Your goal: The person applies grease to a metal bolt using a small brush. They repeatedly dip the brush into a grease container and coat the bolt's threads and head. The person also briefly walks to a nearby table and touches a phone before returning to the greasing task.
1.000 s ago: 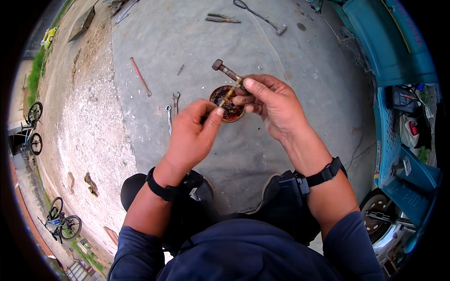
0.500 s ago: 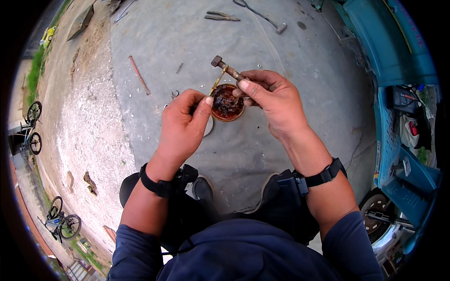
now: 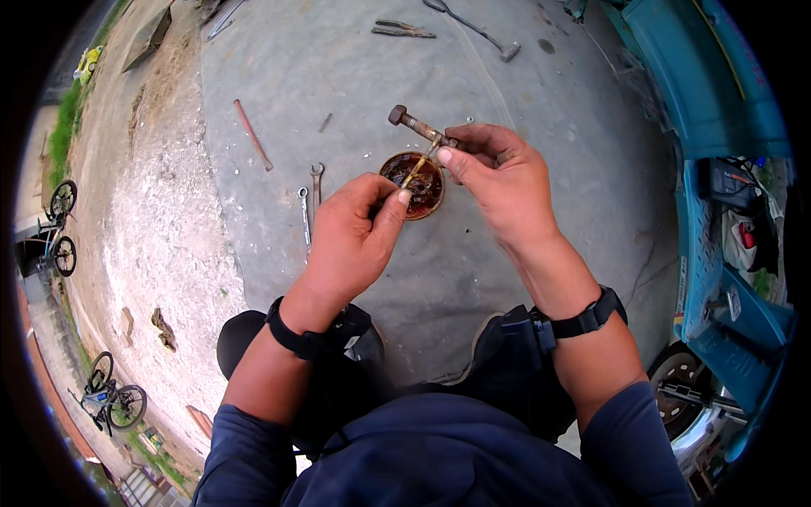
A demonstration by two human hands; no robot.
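Note:
My right hand pinches the end of a long rusty bolt between thumb and fingers, its hex head pointing up and left. A thin, yellowish, grease-smeared stick is gripped by my left hand, and its far tip meets the bolt's shank near my right thumb. Beneath both hands sits a round tin of dark reddish-brown grease, partly covered by my left fingertips and the stick.
Left of my left hand lie a ring spanner and an open-ended spanner. A red rod, pliers and a hammer rest farther off on the grey ground sheet. At right stands a blue vehicle.
The stick's tip has slid along the bolt from near its head toward my right fingers. My left hand has shifted right and slightly nearer, uncovering the two spanners.

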